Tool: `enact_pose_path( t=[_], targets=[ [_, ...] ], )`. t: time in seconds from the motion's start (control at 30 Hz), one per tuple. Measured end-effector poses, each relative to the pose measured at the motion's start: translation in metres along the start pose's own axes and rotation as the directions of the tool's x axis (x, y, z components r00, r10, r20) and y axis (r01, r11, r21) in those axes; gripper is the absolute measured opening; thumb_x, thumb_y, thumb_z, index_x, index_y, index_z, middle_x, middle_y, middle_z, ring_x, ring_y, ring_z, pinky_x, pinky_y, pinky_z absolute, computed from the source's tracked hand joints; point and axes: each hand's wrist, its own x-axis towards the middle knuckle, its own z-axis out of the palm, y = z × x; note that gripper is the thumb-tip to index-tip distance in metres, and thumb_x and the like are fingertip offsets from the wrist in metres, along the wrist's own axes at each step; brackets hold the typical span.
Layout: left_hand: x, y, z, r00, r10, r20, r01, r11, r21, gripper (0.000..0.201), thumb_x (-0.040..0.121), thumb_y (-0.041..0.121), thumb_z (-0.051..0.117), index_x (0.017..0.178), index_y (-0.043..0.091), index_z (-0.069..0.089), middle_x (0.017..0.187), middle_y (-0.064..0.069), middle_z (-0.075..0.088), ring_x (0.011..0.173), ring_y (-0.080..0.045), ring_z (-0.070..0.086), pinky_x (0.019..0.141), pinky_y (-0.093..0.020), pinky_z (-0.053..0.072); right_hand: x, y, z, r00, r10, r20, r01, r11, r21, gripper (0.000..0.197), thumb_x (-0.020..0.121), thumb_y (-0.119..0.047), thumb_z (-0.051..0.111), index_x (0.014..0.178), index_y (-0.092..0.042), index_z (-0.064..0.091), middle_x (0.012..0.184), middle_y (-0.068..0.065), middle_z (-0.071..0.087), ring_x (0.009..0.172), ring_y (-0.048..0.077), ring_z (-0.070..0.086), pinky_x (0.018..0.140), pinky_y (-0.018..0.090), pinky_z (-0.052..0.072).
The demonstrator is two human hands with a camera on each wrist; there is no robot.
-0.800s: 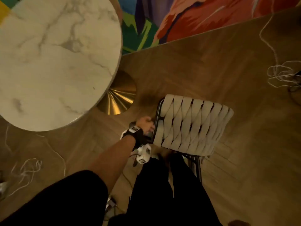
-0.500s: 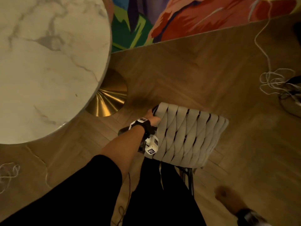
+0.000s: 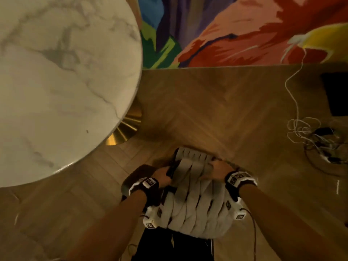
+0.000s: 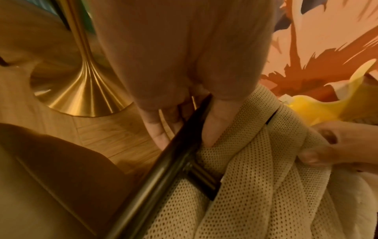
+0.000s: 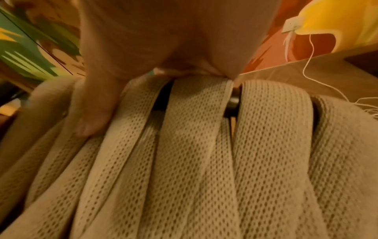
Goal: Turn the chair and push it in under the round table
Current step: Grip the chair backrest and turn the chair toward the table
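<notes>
Both hands grasp the chair (image 3: 195, 200) by its woven backrest. The left hand (image 3: 162, 175) curls round the black frame tube (image 4: 180, 155) at the backrest's left edge; the right hand (image 3: 219, 171) grips the webbing (image 5: 196, 145) over the top rail. The round table (image 3: 62, 81) and its brass base (image 4: 81, 90) stand to the left of the left hand, apart from the chair.

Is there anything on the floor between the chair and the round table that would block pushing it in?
Nothing visible: bare wood floor separates the chair from the round table. Only the table's gold base stands beneath the top.
</notes>
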Motion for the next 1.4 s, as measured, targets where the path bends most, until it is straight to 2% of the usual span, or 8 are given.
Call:
enact_pose_path(
  t=[0.13, 0.3, 0.37, 0.53, 0.8, 0.97, 1.3, 1.4],
  targets=[
    [-0.021, -0.026, -0.001, 0.996, 0.003, 0.086, 0.007, 0.994, -0.113, 0.056, 0.084, 0.016, 0.060, 0.138, 0.016, 0.048, 0.140, -0.013, 0.051, 0.125, -0.030, 0.050, 0.102, -0.034, 0.042, 0.004, 0.001, 0.017, 0.988, 0.018, 0.156, -0.019, 1.000, 0.005, 0.124, 0.024, -0.092, 0.063, 0.127, -0.023, 0.056, 0.125, 0.000, 0.062, 0.110, 0.024, 0.059, 0.096, 0.042, 0.051],
    [-0.070, -0.032, -0.018, 0.989, 0.128, 0.069, -0.111, 0.971, -0.211, 0.052, 0.077, 0.039, 0.064, 0.124, 0.017, 0.061, 0.118, -0.005, 0.065, 0.110, -0.025, 0.061, 0.097, -0.038, 0.049, -0.067, -0.048, -0.016, 0.992, -0.051, 0.120, 0.046, 0.998, 0.040, 0.040, 0.057, -0.058, 0.081, 0.084, -0.032, 0.065, 0.086, -0.011, 0.063, 0.084, 0.014, 0.060, 0.068, 0.026, 0.049],
    [-0.082, -0.016, -0.038, 0.978, 0.207, 0.034, -0.197, 0.961, -0.193, 0.045, 0.080, 0.037, 0.066, 0.120, 0.017, 0.063, 0.110, -0.002, 0.066, 0.105, -0.024, 0.063, 0.093, -0.038, 0.052, -0.086, -0.061, -0.046, 0.995, -0.089, 0.053, 0.089, 0.996, 0.010, 0.034, 0.059, -0.058, 0.080, 0.069, -0.033, 0.060, 0.075, -0.012, 0.057, 0.072, 0.011, 0.055, 0.058, 0.023, 0.041],
    [-0.121, 0.037, -0.108, 0.895, 0.436, -0.091, -0.441, 0.897, -0.039, 0.028, 0.080, 0.033, 0.070, 0.097, 0.012, 0.070, 0.099, -0.009, 0.071, 0.092, -0.022, 0.066, 0.085, -0.037, 0.051, -0.140, -0.099, -0.133, 0.973, -0.152, -0.172, 0.129, 0.983, -0.133, 0.070, 0.052, -0.069, 0.075, 0.099, -0.017, 0.068, 0.092, -0.008, 0.060, 0.087, 0.014, 0.057, 0.070, 0.033, 0.049],
    [-0.142, 0.056, -0.120, 0.784, 0.581, -0.220, -0.516, 0.806, 0.288, 0.028, 0.071, 0.042, 0.073, 0.078, 0.016, 0.065, 0.084, -0.008, 0.071, 0.081, -0.024, 0.067, 0.071, -0.035, 0.051, -0.191, -0.110, -0.123, 0.918, -0.119, -0.377, 0.045, 0.979, -0.200, 0.033, 0.070, -0.048, 0.071, 0.089, -0.026, 0.058, 0.090, -0.002, 0.061, 0.085, 0.017, 0.057, 0.073, 0.035, 0.049],
    [-0.114, 0.026, -0.077, 0.881, 0.417, -0.223, -0.331, 0.881, 0.338, 0.021, 0.083, 0.038, 0.053, 0.091, 0.021, 0.064, 0.101, -0.007, 0.071, 0.095, -0.028, 0.066, 0.078, -0.037, 0.052, -0.141, -0.105, -0.064, 0.966, -0.053, -0.254, -0.013, 0.967, -0.253, 0.033, 0.069, -0.041, 0.070, 0.088, -0.024, 0.049, 0.103, 0.009, 0.064, 0.096, 0.029, 0.062, 0.074, 0.036, 0.052],
    [-0.110, -0.038, -0.027, 0.952, 0.298, -0.070, -0.253, 0.895, 0.367, 0.041, 0.088, 0.033, 0.043, 0.117, 0.012, 0.063, 0.126, -0.007, 0.061, 0.119, -0.027, 0.056, 0.095, -0.025, 0.042, -0.118, -0.111, 0.028, 0.977, -0.206, -0.049, 0.168, 0.894, -0.416, 0.046, 0.079, -0.030, 0.065, 0.122, -0.014, 0.055, 0.124, 0.015, 0.062, 0.112, 0.038, 0.057, 0.100, 0.045, 0.045],
    [-0.113, -0.039, -0.017, 0.971, 0.236, -0.040, -0.212, 0.925, 0.316, 0.026, 0.094, 0.024, 0.044, 0.086, 0.013, 0.066, 0.090, -0.001, 0.062, 0.083, -0.018, 0.057, 0.067, -0.009, 0.033, -0.122, -0.104, 0.051, 0.975, -0.221, -0.031, 0.193, 0.902, -0.386, 0.052, 0.085, -0.033, 0.056, 0.134, -0.019, 0.047, 0.134, 0.014, 0.055, 0.120, 0.038, 0.053, 0.105, 0.047, 0.042]
  ],
)
